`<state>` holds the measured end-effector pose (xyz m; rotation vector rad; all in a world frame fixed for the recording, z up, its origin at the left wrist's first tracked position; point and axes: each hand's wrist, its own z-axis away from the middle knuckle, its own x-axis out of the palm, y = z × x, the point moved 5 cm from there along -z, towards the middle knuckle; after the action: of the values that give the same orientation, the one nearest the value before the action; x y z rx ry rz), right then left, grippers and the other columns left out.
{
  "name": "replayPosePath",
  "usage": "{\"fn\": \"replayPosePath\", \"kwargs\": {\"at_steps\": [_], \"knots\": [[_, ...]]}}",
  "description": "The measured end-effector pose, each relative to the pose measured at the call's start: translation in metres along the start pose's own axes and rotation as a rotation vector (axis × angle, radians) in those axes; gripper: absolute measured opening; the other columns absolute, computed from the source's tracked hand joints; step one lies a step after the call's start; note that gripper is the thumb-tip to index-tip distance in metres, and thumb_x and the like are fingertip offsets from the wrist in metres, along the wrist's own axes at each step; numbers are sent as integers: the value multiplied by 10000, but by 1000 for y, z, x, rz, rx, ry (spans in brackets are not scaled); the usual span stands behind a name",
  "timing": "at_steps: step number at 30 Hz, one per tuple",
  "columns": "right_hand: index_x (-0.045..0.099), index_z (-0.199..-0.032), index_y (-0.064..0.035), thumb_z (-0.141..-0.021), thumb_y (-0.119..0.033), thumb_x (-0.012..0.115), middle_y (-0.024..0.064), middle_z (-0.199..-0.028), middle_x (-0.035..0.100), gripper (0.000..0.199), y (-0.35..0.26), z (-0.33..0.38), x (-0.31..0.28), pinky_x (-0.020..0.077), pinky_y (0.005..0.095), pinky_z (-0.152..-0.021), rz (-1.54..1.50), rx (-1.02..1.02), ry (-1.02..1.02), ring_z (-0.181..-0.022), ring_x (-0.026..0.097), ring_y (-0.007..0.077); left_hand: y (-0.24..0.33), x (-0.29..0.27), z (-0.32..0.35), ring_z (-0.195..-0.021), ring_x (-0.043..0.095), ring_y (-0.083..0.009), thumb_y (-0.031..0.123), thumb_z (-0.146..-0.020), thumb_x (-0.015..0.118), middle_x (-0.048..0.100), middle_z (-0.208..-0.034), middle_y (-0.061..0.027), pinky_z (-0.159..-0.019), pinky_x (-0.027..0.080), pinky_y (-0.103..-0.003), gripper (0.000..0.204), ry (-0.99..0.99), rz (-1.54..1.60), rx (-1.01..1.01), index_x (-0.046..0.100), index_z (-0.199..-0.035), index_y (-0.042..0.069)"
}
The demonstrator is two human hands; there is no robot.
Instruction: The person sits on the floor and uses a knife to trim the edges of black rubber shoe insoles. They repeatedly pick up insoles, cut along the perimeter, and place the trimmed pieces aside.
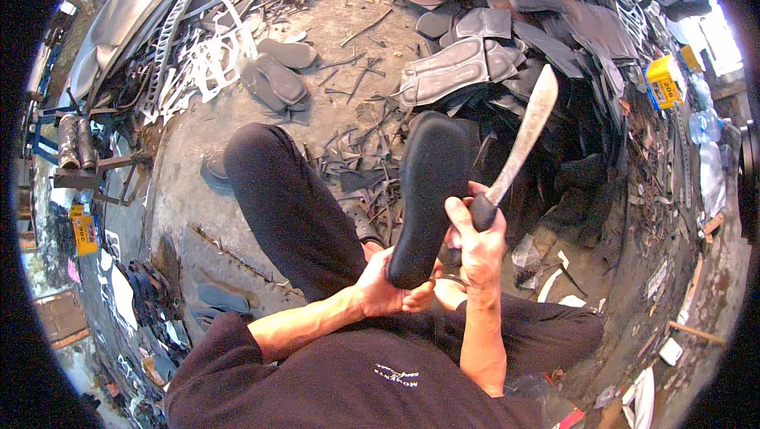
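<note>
A black shoe sole [431,191] stands tilted in front of me, its long flat face toward me. My left hand [382,285] is closed around its lower end, the fingers passing underneath. In my right hand [476,241] is a knife [524,136] with a dark handle and a long, broad, worn blade that points up and away to the right. The right hand's fingers also lie against the sole's right edge; whether they press on it I cannot tell. My crossed legs are below, with part of a bare foot [450,293] just under the hands.
Dark rubber scraps [364,168] litter the floor ahead. Grey moulded sheets [459,69] and a heap of black offcuts [586,112] lie at the far right. Several cut soles [273,81] and white strips [214,57] are far left. A yellow box [665,82] stands at right.
</note>
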<state>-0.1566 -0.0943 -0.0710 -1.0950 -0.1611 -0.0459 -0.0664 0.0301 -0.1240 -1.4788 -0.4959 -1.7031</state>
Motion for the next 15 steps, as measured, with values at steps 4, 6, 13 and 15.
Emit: {"fn": "replayPosePath", "kwargs": {"at_steps": [4,6,13,15], "knots": [[628,-1330,-62,-937,-271,855,-42,-916,634,500,-15,6,-66,442,226,-512,188,-165,213,-656,568,57,15,-19,-17,-954,679,-206,641,-1074,411,720,-1108,-50,-819,558,-364,644,485,-491,59,621,-1316,82],[636,-1322,-61,-989,-267,788,-37,-940,637,420,-20,10,-101,398,228,-512,250,-250,389,-629,519,46,28,-33,-27,-1011,691,-185,562,-1081,498,717,-1172,-67,-876,569,-361,562,305,-592,75,594,-1359,83],[649,-1283,-46,-984,-350,793,5,-1020,667,450,17,4,-137,411,225,-546,231,-166,469,-735,546,54,-1,-3,-63,-782,673,-78,322,-1026,744,717,-1058,-16,-656,562,-266,437,87,-994,104,625,-1351,56],[647,-1284,-59,-1037,-334,721,43,-1027,685,377,24,-3,-138,412,254,-507,155,-130,435,-619,501,55,12,13,-57,-664,650,-81,313,-1027,745,709,-946,-4,-607,543,-255,385,208,-996,132,638,-1294,56]]}}
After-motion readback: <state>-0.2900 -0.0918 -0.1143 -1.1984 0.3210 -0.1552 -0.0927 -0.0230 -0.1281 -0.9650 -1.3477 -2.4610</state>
